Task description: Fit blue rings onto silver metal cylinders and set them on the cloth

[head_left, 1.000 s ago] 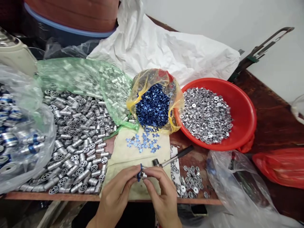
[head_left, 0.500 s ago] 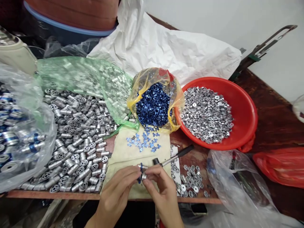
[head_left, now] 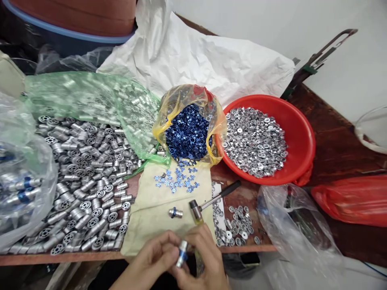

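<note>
Low at the table's front edge, my left hand [head_left: 155, 257] and my right hand [head_left: 205, 257] come together on a silver metal cylinder with a blue ring [head_left: 182, 253]. Fingers of both hands are closed about it, and it is tilted. A similar ringed cylinder [head_left: 175, 212] lies on the beige cloth [head_left: 145, 217] just beyond them. Beside it, past my right hand, rests a hammer [head_left: 196, 210] with a black handle. Loose blue star-shaped rings [head_left: 178, 179] are scattered farther up the cloth.
Plain silver cylinders [head_left: 87, 193] are heaped at left, partly under a green bag [head_left: 75, 96]. A yellow bag [head_left: 160, 125] holds blue rings. Small silver discs fill a red basin [head_left: 302, 137]; more discs [head_left: 240, 221] lie right. A clear bag [head_left: 45, 169] of ringed cylinders stands far left.
Both hands have drawn back toward the front edge with a ringed cylinder between them. The cylinder on the cloth and the hammer head show more fully. The view has shifted slightly.
</note>
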Available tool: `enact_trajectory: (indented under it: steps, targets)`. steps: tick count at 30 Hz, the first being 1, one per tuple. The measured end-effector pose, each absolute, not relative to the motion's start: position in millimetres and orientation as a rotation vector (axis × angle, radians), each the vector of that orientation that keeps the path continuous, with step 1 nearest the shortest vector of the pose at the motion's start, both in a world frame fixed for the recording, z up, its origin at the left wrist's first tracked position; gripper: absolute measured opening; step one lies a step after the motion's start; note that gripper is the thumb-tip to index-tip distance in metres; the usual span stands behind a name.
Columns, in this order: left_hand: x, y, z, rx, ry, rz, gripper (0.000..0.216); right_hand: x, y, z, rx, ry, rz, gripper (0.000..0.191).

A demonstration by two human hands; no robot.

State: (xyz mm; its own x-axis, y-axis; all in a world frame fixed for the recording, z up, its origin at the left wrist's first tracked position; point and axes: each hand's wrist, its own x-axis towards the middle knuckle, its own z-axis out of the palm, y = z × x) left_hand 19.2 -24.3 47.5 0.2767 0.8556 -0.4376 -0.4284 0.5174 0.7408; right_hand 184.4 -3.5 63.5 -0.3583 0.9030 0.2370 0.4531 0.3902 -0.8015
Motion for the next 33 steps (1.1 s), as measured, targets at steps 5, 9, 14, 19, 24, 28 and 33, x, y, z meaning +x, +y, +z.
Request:
enact_trajectory:
  steps: [5,9,14,19,24,28,33]
  targets:
    - [16,-11,43,0.542,1.005,1.007,0.029,245,20,43,-1.602,-1.917,0.448,0.028]
    - [14,-5,51,0.615,1.133,1.086,0.03,277,45,30,-1.67,-1.862,0.245,0.015]
    - [18,-3,64,0.295,0.938,1.071,0.032,228,29,53,-1.435,-1.791,0.576,0.02]
    - [15,0,67,0.228,0.923,1.102,0.031,167,11,52,-1.148,-1.841,0.655,0.04]
    - [9,-6,57,0.502,1.131,1.158,0.03,165,19,43,-1.157,-1.866,0.673,0.044]
    - [6,-13,45,0.967,1.41,1.177,0.019,166,29,57,-1.173,-1.616,1.072,0.018]
    - [3,-15,39,1.265,1.486,1.204,0.021,161,32,61,-1.14,-1.529,1.262,0.018]
